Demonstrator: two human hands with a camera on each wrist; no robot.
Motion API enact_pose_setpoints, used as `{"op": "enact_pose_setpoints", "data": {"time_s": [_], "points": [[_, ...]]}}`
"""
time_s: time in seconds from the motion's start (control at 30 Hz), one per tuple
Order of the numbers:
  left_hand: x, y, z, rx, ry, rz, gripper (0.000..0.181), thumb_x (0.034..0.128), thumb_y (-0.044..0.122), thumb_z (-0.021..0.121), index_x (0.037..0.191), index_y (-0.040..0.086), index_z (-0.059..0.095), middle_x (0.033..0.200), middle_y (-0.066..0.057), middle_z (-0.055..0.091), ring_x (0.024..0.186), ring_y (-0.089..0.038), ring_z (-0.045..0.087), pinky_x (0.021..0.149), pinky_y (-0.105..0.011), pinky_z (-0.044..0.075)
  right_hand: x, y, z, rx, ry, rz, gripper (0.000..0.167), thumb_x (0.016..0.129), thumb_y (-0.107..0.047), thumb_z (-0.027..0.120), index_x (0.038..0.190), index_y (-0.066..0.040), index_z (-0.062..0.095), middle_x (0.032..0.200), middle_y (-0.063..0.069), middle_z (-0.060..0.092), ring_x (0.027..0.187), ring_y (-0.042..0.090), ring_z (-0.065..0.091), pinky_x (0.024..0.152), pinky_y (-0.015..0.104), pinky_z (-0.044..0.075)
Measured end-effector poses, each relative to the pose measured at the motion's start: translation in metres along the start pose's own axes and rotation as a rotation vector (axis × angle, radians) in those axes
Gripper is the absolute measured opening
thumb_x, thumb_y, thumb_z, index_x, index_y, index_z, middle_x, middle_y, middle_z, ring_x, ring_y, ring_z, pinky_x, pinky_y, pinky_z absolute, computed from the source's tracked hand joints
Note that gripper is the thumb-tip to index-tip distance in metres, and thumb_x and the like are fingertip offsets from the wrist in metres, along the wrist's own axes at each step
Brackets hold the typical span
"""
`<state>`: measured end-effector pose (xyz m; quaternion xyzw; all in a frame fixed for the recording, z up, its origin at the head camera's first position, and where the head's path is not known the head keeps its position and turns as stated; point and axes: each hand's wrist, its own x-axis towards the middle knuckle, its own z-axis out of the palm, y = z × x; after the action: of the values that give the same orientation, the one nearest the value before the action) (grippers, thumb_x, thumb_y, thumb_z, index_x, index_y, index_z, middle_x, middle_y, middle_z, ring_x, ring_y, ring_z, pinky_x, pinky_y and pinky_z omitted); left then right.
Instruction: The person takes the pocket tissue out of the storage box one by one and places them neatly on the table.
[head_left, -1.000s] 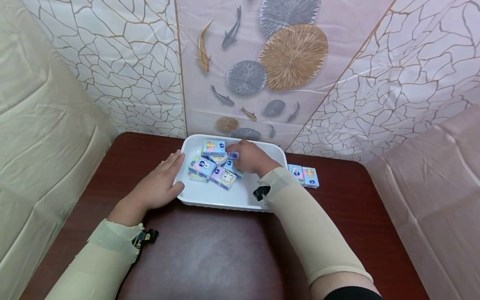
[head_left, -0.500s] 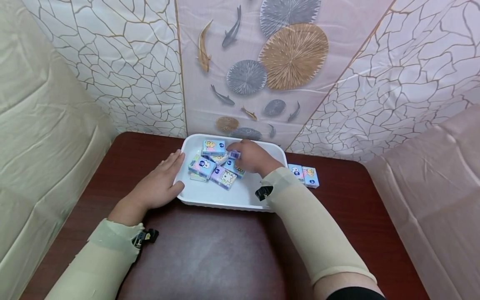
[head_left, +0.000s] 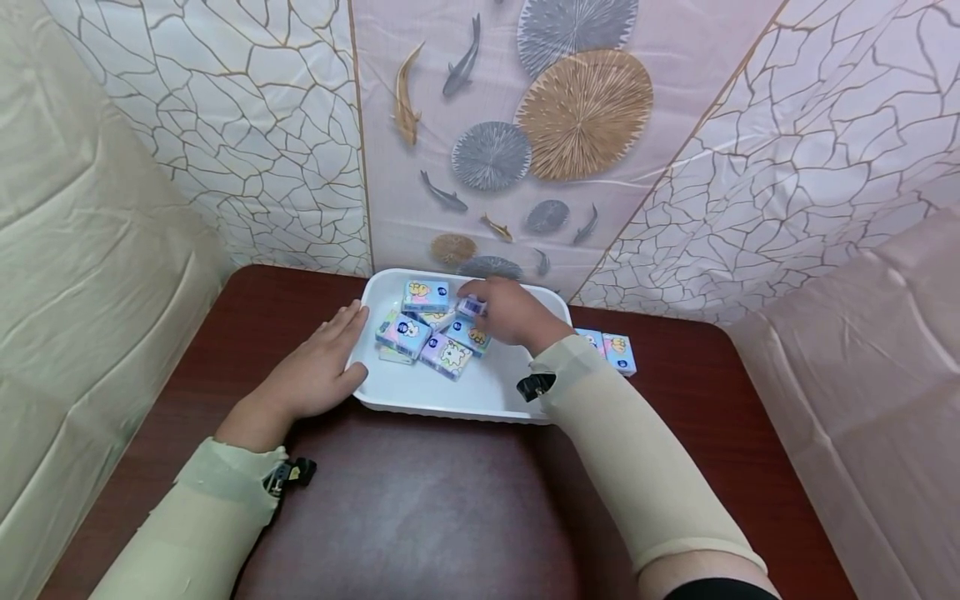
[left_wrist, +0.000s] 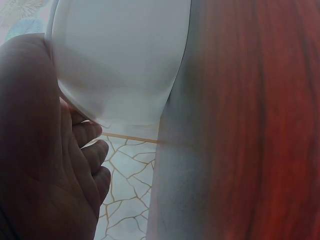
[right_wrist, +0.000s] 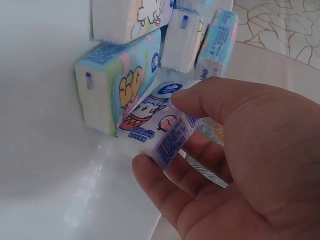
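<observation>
My right hand (head_left: 517,317) pinches a small purple tissue packet (head_left: 472,307) between thumb and fingers at the back of the white tray (head_left: 495,392). In the right wrist view the held packet (right_wrist: 152,112) is tilted beside a blue-green tissue packet (right_wrist: 120,75). Several more tissue packets lie heaped in the tray's left half, among them a purple one (head_left: 446,356) in front and a blue one (head_left: 426,295) at the back. With its fingers extended, my left hand (head_left: 321,367) rests against the tray's left rim. In the left wrist view its fingertips (left_wrist: 102,182) reach past the tray's side.
Two tissue packets (head_left: 618,353) lie side by side on the dark red table (head_left: 697,400), right of the tray and partly behind my right sleeve. A patterned cloth (head_left: 292,142) hangs behind the table, with pale cloth (head_left: 885,375) at the sides.
My right hand has shifted slightly right with the purple tissue packet, showing more of the blue packet below it. My left hand stays in place.
</observation>
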<state>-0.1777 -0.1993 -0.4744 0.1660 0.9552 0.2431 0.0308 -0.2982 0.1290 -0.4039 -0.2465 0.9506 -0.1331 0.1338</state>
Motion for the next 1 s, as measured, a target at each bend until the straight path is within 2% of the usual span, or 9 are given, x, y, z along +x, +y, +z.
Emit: {"op": "enact_pose_setpoints", "data": {"time_s": [0.2, 0.6, 0.8, 1.0], "points": [[-0.001, 0.000, 0.000, -0.004, -0.001, -0.003, 0.084, 0.1098, 0.029, 0.048, 0.181, 0.007, 0.010, 0.191, -0.016, 0.008, 0.177, -0.042, 0.012, 0.142, -0.063, 0.017, -0.005, 0.006, -0.002, 0.039, 0.029, 0.011, 0.057, 0.106, -0.018, 0.076, 0.161, -0.023, 0.062, 0.162, 0.011, 0.063, 0.150, 0.032, 0.059, 0.128, 0.054, 0.049], [0.000, 0.000, 0.001, -0.003, 0.000, -0.001, 0.083, 0.1101, 0.029, 0.048, 0.181, 0.007, 0.011, 0.191, -0.016, 0.008, 0.177, -0.042, 0.012, 0.142, -0.063, 0.018, -0.019, 0.026, -0.006, 0.044, 0.127, 0.010, 0.054, 0.104, -0.019, 0.078, 0.156, -0.023, 0.065, 0.141, 0.014, 0.073, 0.119, 0.029, 0.072, 0.102, 0.050, 0.062], [0.000, 0.000, 0.000, -0.002, 0.001, 0.002, 0.084, 0.1099, 0.029, 0.048, 0.181, 0.006, 0.011, 0.191, -0.016, 0.008, 0.177, -0.042, 0.012, 0.142, -0.063, 0.018, -0.029, 0.033, -0.009, 0.075, 0.148, 0.019, 0.052, 0.104, -0.019, 0.078, 0.155, -0.022, 0.066, 0.140, 0.013, 0.073, 0.117, 0.029, 0.071, 0.101, 0.050, 0.062], [0.000, 0.001, 0.000, -0.004, -0.006, -0.012, 0.084, 0.1099, 0.029, 0.048, 0.182, 0.008, 0.009, 0.191, -0.015, 0.007, 0.177, -0.042, 0.011, 0.142, -0.064, 0.017, -0.038, 0.041, -0.014, 0.105, 0.155, 0.062, 0.053, 0.106, -0.021, 0.077, 0.157, -0.024, 0.064, 0.136, 0.011, 0.073, 0.115, 0.029, 0.072, 0.093, 0.046, 0.065]]}}
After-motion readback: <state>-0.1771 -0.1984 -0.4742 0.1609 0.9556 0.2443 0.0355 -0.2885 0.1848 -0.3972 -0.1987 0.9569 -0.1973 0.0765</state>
